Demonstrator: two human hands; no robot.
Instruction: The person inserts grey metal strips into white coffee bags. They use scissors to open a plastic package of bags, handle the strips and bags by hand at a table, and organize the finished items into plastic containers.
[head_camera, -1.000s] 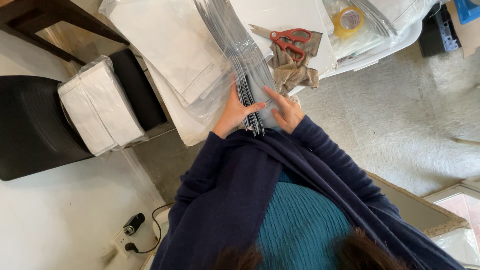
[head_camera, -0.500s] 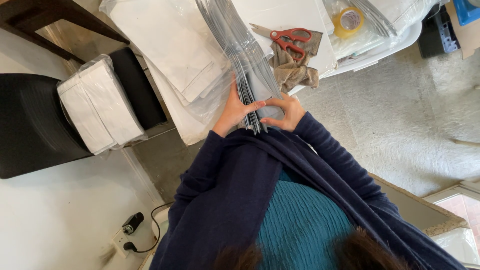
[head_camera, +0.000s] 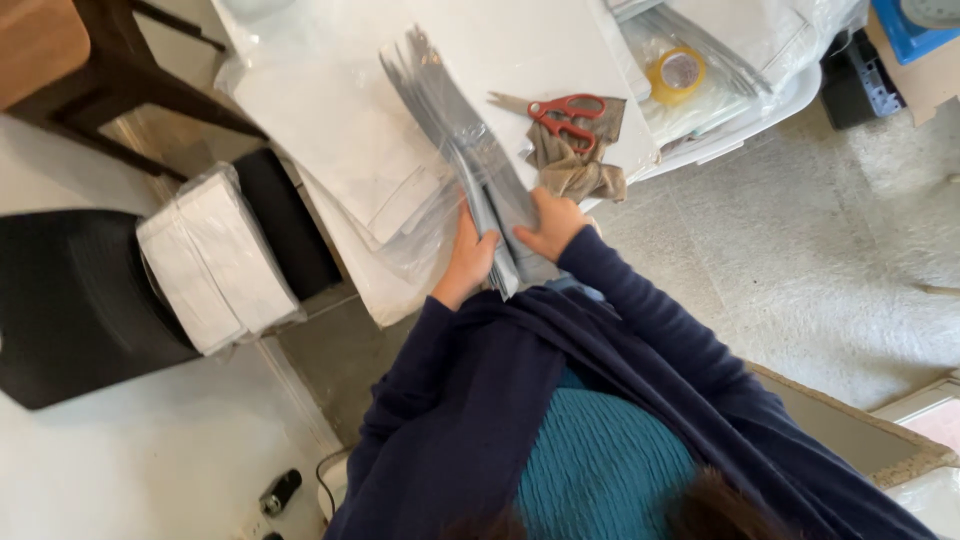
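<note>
Navy long-sleeved cardigan (head_camera: 470, 400) open over teal ribbed knit top (head_camera: 600, 470).

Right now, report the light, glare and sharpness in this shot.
Head view: soft, even daylight, faint shadows; white sheets on the table nearly washed out; sheen on the grey plastic sleeves held by the left hand and right hand; red scissors sharp; slight wide-angle bend at the edges.

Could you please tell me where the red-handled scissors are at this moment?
In the head view, the red-handled scissors lie on the white table, upper centre, atop a crumpled brown cloth, just beyond the right hand.
</note>
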